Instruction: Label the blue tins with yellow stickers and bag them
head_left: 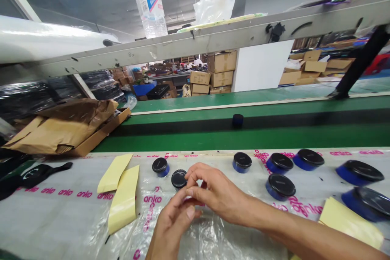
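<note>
My left hand and my right hand meet at the middle of a clear plastic sheet printed with pink "anko" lettering. Their fingertips pinch together, and I cannot tell whether something small lies between them. Closest to my fingers is a round black-topped blue container, and another stands just left of it. Several larger ones, such as, sit to the right. Pale yellow strips of backing paper lie left of my hands, and another lies at lower right.
Behind the sheet runs a green conveyor belt carrying one small blue-and-black container. A cardboard tray with crumpled brown paper sits at the left. A grey metal beam crosses above, holding a water bottle. Stacked cartons stand beyond.
</note>
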`<state>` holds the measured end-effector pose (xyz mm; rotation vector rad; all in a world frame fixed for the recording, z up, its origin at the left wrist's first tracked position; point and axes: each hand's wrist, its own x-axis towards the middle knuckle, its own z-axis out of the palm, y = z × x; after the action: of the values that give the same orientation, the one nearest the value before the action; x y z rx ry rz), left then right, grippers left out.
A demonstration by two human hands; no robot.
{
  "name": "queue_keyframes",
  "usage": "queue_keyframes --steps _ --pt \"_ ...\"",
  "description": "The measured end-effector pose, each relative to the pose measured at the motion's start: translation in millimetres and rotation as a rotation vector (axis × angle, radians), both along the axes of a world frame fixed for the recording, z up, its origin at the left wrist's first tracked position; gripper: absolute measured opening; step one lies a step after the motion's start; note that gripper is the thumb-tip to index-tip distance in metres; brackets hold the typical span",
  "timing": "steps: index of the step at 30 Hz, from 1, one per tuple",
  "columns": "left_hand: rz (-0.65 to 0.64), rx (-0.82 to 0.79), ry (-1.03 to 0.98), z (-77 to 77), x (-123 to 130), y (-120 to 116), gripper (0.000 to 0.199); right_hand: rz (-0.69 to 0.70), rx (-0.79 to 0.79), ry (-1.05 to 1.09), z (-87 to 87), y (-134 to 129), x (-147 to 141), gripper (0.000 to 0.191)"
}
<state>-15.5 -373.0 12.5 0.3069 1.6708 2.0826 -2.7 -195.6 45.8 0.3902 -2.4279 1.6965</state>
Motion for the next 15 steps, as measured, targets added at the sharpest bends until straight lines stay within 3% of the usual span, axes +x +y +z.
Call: queue_keyframes --steps 3,7,9,13,15 --pt "0.086 -0.090 0.033 -1.3 -2.0 2.4 0.050 0.025 0.006 0.003 0.5 -1.8 1.3 0.012" --pt "0.138 -0.061 -0.012 -6.1 -3.5 4.4 0.056 0.025 -0.056 -0.021 3.1 -3.1 4.8 0.010" --pt "0.228 -0.064 0.006 -10.1 -4.6 2.2 0.057 0.000 -0.132 -0.041 3.7 -2.2 5.4 0.007" --pt "0.523 -0.324 0.341 -22.6 -16.1 -7.0 0.065 -0.132 -0.282 -0.087 -1.8 1.8 -1.4 0.014" --pt "0.529 -0.475 0.459 -31.6 -26.9 -9.7 0.075 -0.181 -0.357 -0.165 -8.6 3.0 -8.3 0.019"
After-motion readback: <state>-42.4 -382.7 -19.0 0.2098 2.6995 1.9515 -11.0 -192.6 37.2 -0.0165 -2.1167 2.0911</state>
